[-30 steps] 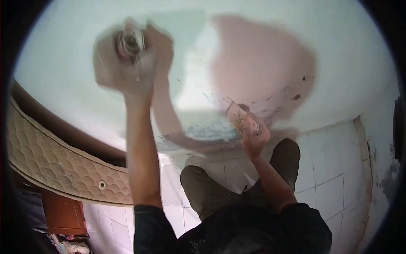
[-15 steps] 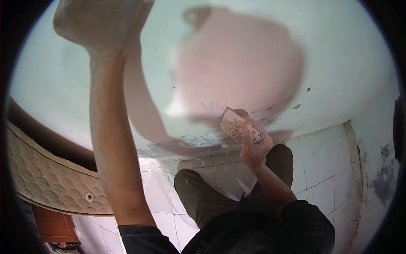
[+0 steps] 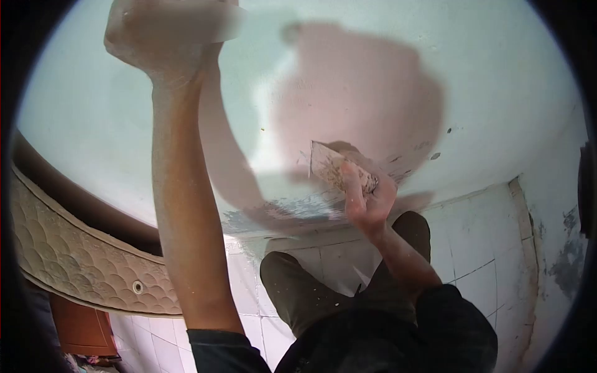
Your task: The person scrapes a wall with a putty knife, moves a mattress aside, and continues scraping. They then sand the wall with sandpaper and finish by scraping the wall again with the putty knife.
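Note:
My right hand (image 3: 371,198) is closed around a putty knife (image 3: 326,160) crusted with dried, pinkish-brown filler. Its blade edge lies at the pale green wall (image 3: 497,81), just above a strip of flaking grey patches (image 3: 286,208). High up on the left, my left hand (image 3: 165,40) is curled near the top edge of the view. Its fingers are blurred, and I cannot tell what they hold. The shadow of my head falls on the wall between the two hands.
A quilted beige mattress (image 3: 81,248) leans along the left, with a reddish-brown box-like object (image 3: 84,329) below it. White floor tiles (image 3: 469,248) run along the wall's foot. At right a side wall (image 3: 553,273) shows dark worn patches. My knees are bent close to the wall.
The putty knife and my right hand have shifted slightly left and up the wall, the blade now more tilted. My left hand appears a little further right and lower in view.

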